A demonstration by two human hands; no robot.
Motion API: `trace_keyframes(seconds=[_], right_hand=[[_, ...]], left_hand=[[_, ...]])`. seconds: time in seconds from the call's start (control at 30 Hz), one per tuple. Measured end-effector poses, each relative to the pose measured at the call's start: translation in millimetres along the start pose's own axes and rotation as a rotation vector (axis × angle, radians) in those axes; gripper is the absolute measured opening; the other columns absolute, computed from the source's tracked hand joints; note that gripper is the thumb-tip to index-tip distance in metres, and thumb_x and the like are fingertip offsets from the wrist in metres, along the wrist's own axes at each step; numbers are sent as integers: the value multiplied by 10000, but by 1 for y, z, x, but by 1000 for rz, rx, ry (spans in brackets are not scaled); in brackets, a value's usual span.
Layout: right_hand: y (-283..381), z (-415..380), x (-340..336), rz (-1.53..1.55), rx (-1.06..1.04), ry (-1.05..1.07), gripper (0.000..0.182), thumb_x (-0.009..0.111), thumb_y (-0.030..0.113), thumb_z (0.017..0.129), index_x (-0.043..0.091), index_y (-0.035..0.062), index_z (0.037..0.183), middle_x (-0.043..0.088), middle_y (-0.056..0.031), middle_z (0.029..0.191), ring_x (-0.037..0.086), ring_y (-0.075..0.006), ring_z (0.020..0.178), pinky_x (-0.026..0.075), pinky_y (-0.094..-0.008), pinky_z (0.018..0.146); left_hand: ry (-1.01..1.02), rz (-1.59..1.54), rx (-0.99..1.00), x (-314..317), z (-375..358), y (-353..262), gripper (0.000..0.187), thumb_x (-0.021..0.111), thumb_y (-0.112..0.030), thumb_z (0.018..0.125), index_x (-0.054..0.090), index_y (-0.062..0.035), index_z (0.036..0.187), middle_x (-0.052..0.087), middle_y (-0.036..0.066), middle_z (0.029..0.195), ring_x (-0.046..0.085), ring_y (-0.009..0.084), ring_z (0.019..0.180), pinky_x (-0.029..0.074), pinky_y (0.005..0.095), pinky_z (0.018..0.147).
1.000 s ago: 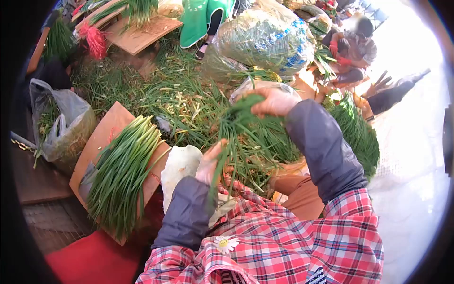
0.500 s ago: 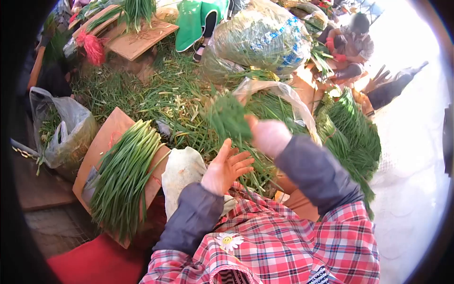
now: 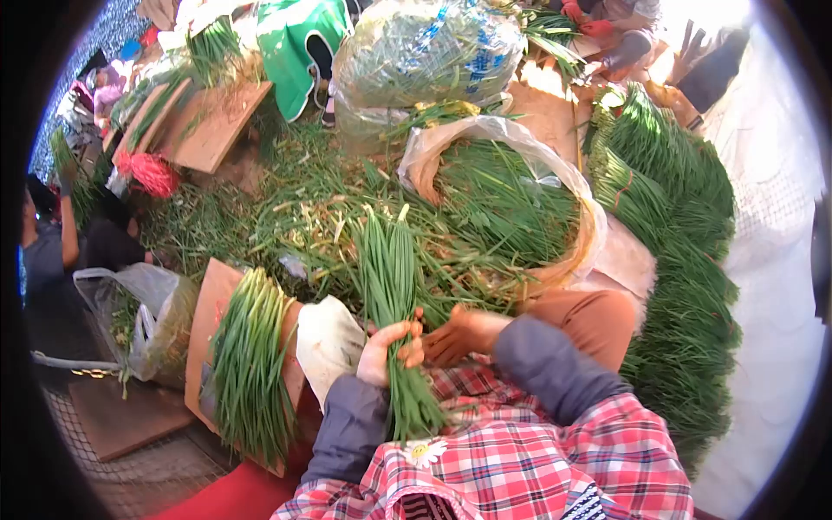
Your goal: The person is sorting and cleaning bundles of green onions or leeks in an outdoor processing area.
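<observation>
Hands, left (image 3: pixel 390 347) and right (image 3: pixel 459 334), clasp chive bunch (image 3: pixel 390 286); no legible writing.

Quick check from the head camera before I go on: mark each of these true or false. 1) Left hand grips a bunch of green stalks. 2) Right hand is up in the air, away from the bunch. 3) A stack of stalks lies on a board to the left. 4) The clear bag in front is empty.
1) True: the left hand is closed around the bunch of green stalks.
2) False: the right hand is low, beside the bunch.
3) True: a stack of stalks lies on the board.
4) False: the clear bag holds greens.
</observation>
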State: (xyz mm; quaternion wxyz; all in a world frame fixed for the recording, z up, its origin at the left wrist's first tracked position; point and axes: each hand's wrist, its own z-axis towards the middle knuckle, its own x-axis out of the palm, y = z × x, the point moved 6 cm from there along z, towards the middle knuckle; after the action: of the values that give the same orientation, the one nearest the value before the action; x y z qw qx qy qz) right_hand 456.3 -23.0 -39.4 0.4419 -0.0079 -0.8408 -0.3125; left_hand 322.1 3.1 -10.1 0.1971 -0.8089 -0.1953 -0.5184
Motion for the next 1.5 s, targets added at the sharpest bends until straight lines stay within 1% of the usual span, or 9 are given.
trace_keyframes(seconds=[0.37,0.5,0.57,0.63,0.93,1.07,1.17,1.37,1.5], right_hand=[[113,111,4,504,-933,95,915,403,763,746,352,95,1369,519,-129,1261,550,-274,1099,481,-443,913],[142,121,-20,594,-671,-56,612,573,485,849,436,108,1311,610,-92,1061,617,-220,903,549,-346,717],[172,125,-19,474,-707,285,505,625,340,850,484,113,1279,588,-11,838,575,-136,712,511,-268,589],[189,103,-4,223,-552,-352,332,604,215,851,598,118,1168,536,12,765,509,-109,596,471,-251,536],[289,85,-66,258,-817,-719,209,495,237,880,612,111,998,572,-53,701,564,-219,585,477,-364,498],[350,163,-124,-455,-994,-577,375,593,274,827,542,47,1121,585,-95,768,591,-268,672,514,-378,631],[284,167,-31,-1818,-182,-827,665,657,255,791,368,-21,1324,613,-184,1070,610,-269,955,495,-334,810],[175,138,52,-523,-331,179,865,764,240,709,287,61,1408,522,-162,1246,468,-227,1169,362,-309,998],[131,131,58,-1008,-291,-180,498,734,192,746,546,50,1185,627,-62,1026,540,-136,963,417,-273,888]], left_hand=[[-476,585,-132,2,-118,0,394,642,-129,766,541,9,1121,620,96,847,580,168,589,435,250,482],[-625,580,-119,31,-128,-7,327,611,-52,782,547,12,1097,623,120,853,604,178,643,446,249,504],[-620,579,-108,25,-134,-10,274,570,-26,797,537,22,1064,621,128,841,562,166,583,422,252,485],[-623,621,-109,19,-147,-16,261,551,-18,797,530,24,1054,619,124,828,529,152,537,406,252,471],[-846,991,-15,39,-227,-43,329,527,-8,736,521,15,1065,623,95,782,539,125,552,427,242,481],[-931,1025,106,40,-239,-59,247,524,-17,762,553,7,1007,630,59,777,542,104,590,432,237,506],[-948,1044,152,33,-237,-63,242,519,-22,776,550,3,1014,633,51,779,547,94,614,439,239,531],[-980,1102,292,15,-222,-65,317,522,8,788,488,-2,1103,608,59,815,536,85,576,444,228,506],[-959,1182,295,19,-213,-65,439,500,17,782,456,24,1219,613,73,888,583,113,723,486,250,652]])
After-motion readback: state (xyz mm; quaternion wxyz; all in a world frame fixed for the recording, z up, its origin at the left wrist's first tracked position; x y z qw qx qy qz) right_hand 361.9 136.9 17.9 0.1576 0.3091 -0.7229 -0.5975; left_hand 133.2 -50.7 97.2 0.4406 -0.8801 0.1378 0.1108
